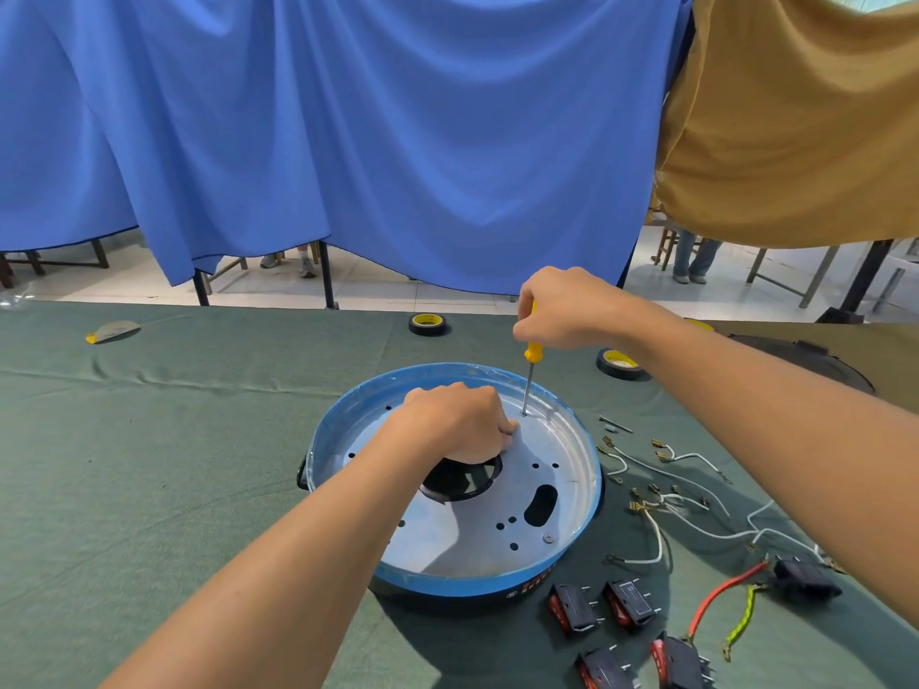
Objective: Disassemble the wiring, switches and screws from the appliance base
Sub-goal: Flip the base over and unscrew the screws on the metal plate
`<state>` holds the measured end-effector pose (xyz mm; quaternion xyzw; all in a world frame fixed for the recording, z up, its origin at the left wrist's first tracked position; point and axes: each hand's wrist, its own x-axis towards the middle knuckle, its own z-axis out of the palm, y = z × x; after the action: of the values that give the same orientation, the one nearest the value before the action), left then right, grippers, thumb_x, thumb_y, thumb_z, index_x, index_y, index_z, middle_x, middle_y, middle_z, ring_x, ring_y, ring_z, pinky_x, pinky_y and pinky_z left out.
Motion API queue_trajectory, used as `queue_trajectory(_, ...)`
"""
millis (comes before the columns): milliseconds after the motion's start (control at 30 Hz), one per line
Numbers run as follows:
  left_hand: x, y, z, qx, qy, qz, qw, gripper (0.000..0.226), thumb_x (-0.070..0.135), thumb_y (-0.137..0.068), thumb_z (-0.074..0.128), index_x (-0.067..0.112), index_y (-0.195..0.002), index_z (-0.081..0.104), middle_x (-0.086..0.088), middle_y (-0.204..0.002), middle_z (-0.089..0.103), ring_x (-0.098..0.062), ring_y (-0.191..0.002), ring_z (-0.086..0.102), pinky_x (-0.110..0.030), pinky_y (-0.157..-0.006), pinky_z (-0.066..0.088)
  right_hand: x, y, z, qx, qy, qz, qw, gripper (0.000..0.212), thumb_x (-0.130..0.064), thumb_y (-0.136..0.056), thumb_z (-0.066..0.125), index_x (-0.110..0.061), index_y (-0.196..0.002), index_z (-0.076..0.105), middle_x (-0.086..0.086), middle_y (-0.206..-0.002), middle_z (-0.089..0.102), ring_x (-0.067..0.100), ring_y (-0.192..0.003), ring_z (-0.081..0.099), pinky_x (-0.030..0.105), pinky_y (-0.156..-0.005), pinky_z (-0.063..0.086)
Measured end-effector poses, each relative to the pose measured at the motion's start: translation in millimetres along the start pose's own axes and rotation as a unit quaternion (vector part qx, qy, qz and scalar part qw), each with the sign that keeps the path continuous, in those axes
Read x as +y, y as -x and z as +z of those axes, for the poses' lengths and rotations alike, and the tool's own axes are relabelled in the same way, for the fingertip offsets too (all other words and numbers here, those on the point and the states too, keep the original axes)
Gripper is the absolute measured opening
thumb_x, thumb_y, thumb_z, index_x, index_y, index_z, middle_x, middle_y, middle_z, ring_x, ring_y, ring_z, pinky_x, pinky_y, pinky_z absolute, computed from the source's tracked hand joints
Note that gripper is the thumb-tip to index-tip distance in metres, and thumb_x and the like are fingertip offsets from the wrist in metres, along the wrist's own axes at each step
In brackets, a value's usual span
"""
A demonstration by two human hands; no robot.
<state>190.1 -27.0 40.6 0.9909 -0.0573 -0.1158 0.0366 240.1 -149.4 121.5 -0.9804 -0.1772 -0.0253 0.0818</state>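
Drapery, blue cloth (348,141), smooth and folded, hangs behind the table; beside it on the right we list a tan cloth (795,131).

Table cover (149,440): green woven fabric, lightly creased.

Appliance base (447,581): round, black-walled, with a blue rim, set on the cover near the front edge, right of centre. Inside it lies a dull silver metal plate (477,519), circular, pierced with small round holes, one oblong slot and a large round opening.

Left hand (457,425): rests on the plate at the edge of the round opening, fingers curled; we cannot tell whether they grasp anything.

Right hand (562,310): fingers clenched round the yellow plastic handle of a screwdriver (531,370), whose thin steel shaft stands nearly upright with its tip on the plate near the far rim.

Switches (572,609): four, black blocks with red faces and metal prongs, lying loose to the right of the base.

Wires: white (657,534), red (721,594) and green-yellow braided (741,621), scattered beside the switches.

Tape rolls (428,324), black, two, beyond the base.

Screw (548,538): one, seated in the plate's near right edge.
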Motion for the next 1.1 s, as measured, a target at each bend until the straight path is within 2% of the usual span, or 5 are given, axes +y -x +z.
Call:
queue_trajectory(200,0.5,0.1,0.0,0.002,-0.005,-0.005,1.0,0.049,0.054,-0.099,0.034,0.032,-0.141,0.046,0.002,-0.139,0.052,-0.028,-0.121,0.05,-0.043,-0.086,0.037,3.7,-3.1,4.5,0.043,0.055,0.003,0.998,0.038,-0.048,-0.09,0.053,-0.015,-0.071,0.054,0.004,-0.072,0.054,0.025,-0.07,0.054,0.03,-0.055,0.036)
queue_trajectory(400,1.0,1.3,-0.4,0.003,-0.002,-0.002,1.0,0.049,0.053,-0.099,0.035,0.031,-0.141,0.047,0.002,-0.138,0.053,-0.027,-0.118,0.051,-0.043,-0.092,0.042,-1.6,0.2,-0.7,-0.005,0.005,-0.023,1.0,0.035,-0.021,-0.081,0.057,-0.003,-0.11,0.065,0.02,-0.112,0.065,0.034,-0.109,0.059,0.05,-0.087,0.052)
queue_trajectory(767,1.5,2.2,1.9,0.01,-0.003,-0.002,1.0,0.048,0.052,-0.1,0.034,0.031,-0.141,0.047,0.002,-0.138,0.053,-0.026,-0.119,0.051,-0.04,-0.083,0.038,-1.3,-0.5,0.7,0.002,0.003,-0.014,1.0,0.037,-0.024,-0.082,0.057,-0.003,-0.112,0.064,0.019,-0.11,0.066,0.035,-0.107,0.06,0.049,-0.086,0.053)
queue_trajectory(933,2.8,4.7,1.2,0.011,-0.002,-0.002,1.0,0.048,0.052,-0.1,0.034,0.03,-0.139,0.049,0.002,-0.14,0.053,-0.027,-0.12,0.051,-0.043,-0.09,0.039,4.5,-1.4,4.8,0.029,0.026,0.0,0.999,0.038,-0.049,-0.088,0.054,-0.015,-0.071,0.054,0.004,-0.07,0.052,0.026,-0.07,0.052,0.032,-0.057,0.041)
queue_trajectory(1100,1.7,4.9,1.7,0.008,0.0,0.005,1.0,0.047,0.051,-0.1,0.035,0.03,-0.139,0.05,0.002,-0.14,0.053,-0.026,-0.121,0.051,-0.042,-0.091,0.041,2.2,1.7,-0.8,-0.001,0.008,-0.013,1.0,0.034,-0.019,-0.081,0.058,-0.003,-0.11,0.065,0.019,-0.11,0.066,0.035,-0.109,0.06,0.05,-0.086,0.053)
